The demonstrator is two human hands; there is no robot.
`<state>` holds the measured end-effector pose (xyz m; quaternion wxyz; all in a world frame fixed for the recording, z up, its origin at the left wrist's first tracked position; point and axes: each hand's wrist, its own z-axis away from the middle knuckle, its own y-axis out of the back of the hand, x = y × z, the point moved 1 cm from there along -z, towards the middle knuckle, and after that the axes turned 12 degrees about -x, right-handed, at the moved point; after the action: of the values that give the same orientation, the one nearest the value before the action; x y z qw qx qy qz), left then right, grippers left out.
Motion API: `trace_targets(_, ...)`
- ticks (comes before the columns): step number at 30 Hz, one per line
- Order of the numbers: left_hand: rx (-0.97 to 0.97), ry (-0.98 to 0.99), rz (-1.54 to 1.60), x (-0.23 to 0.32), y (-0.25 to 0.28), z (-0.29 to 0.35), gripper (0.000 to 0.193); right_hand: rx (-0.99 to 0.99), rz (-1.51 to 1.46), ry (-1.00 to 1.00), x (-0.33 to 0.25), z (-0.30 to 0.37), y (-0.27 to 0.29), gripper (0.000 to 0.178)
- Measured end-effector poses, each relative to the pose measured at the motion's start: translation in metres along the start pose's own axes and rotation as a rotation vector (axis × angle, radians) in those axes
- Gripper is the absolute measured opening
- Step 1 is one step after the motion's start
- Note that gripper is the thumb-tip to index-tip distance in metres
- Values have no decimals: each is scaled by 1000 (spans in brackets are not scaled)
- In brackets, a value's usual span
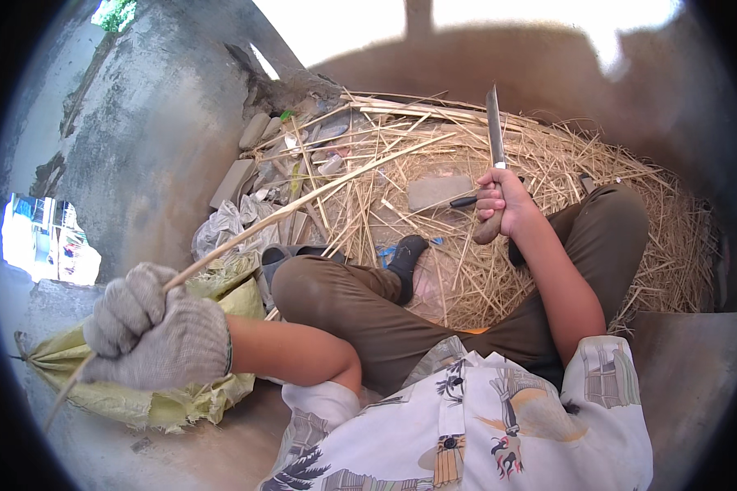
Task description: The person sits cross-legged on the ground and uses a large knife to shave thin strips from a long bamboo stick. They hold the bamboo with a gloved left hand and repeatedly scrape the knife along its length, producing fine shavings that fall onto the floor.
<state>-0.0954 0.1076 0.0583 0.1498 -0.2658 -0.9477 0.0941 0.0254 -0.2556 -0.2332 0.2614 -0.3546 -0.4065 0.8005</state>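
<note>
Tan strip [287, 212], long, slender, left hand [157, 331] clamped round it, right hand [504, 201] round a knife [495, 131]

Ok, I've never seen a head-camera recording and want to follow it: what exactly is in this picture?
There's no machine here: a downward-looking fisheye camera on a person's head took this one view, which is why edges bend. The gloved left hand grips a long thin strip. The bare right hand holds a knife, its blade pointing away. Loose straw-like strips lie spread in front, around a flat grey block.
</note>
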Motion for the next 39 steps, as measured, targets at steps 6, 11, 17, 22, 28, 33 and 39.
trace_targets(6, 234, 185, -312, -132, 0, 22, 66, -9, -76, -159, 28, 27, -28, 31)
trace_targets(11, 429, 267, -801, -206, 25, 56, 68, -97, -140, -297, 46, 37, -32, 27)
trace_targets(17, 368, 275, -781, -218, 39, 60, 73, -81, -62, -303, 64, 44, -40, 31)
trace_targets(22, 361, 212, -786, -224, 50, 64, 54, 62, 496, 54, 73, 46, -45, 23)
trace_targets(28, 70, 171, -770, -232, 58, 71, 32, 148, 897, 200, 126, 6, -8, 24)
trace_targets(33, 239, 173, -444, -229, 62, 79, 35, 254, 806, -92, 125, 1, 0, 18)
trace_targets(39, 264, 221, -556, -226, 64, 76, 38, 151, 1134, 238, 111, 17, -28, 26)
